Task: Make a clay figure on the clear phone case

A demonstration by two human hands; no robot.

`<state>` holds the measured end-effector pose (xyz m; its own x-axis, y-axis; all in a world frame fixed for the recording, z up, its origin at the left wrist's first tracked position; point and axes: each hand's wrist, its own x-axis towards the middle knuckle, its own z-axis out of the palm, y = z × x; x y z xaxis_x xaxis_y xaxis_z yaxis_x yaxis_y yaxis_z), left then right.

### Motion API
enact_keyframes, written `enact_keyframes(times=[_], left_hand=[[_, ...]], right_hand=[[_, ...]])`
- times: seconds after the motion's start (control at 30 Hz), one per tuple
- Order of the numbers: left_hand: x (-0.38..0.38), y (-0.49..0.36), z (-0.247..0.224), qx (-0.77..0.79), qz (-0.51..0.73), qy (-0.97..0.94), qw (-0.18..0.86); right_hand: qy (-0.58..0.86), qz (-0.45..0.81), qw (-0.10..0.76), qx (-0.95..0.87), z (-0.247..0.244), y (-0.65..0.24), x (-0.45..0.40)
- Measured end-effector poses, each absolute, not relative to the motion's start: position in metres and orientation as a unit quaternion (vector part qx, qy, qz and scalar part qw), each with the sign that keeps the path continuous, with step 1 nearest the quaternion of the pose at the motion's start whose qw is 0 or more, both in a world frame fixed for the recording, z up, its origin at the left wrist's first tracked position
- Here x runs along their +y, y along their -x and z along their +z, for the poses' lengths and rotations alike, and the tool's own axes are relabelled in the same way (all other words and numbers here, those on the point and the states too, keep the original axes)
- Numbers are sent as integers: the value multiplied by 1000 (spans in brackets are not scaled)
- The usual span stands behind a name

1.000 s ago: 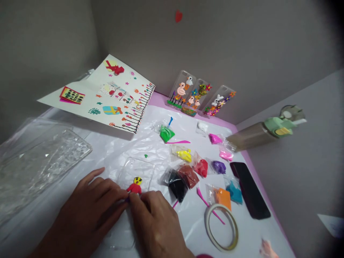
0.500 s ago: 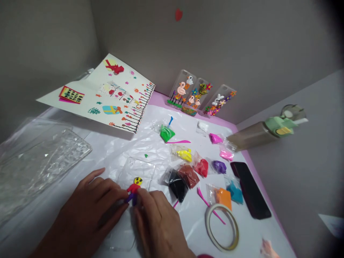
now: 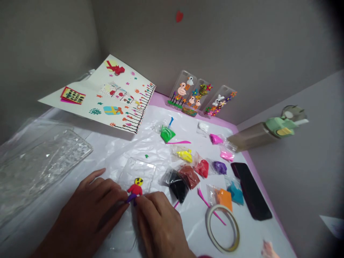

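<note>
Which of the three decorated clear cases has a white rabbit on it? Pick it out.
The right-hand case, nearest the bottle. It alone carries a white rabbit; the left case and middle case carry pink birds instead.

A clay figure lies on a flat case at the front of the table, between the left hand and the right hand. Left of them lies a plastic piece; behind it, at the back left, a large card rises at a slant. Three phone cases stand in a row along the back edge, before the wall. Clay packets spread over the table right of the flat case, reaching back toward the row. Right of the packets lies a phone, with a bottle behind it. A tape roll sits front right, a stick tool crossing its ring.
</note>
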<state>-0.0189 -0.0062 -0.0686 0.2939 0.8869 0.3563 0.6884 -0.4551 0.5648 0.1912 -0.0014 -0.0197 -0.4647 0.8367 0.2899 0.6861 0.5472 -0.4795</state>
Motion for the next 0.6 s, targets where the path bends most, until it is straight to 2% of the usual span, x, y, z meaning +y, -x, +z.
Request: enact_keyframes(times=[0.23, 0.47, 0.6], left_hand=[[-8, 18, -66, 499, 316, -791, 160], [-8, 19, -68, 499, 308, -793, 163], [-8, 19, -67, 497, 312, -797, 146]], right_hand=[[485, 67, 237, -839, -25, -180, -3], [462, 62, 224, -856, -24, -183, -1], [448, 115, 225, -858, -23, -189, -3]])
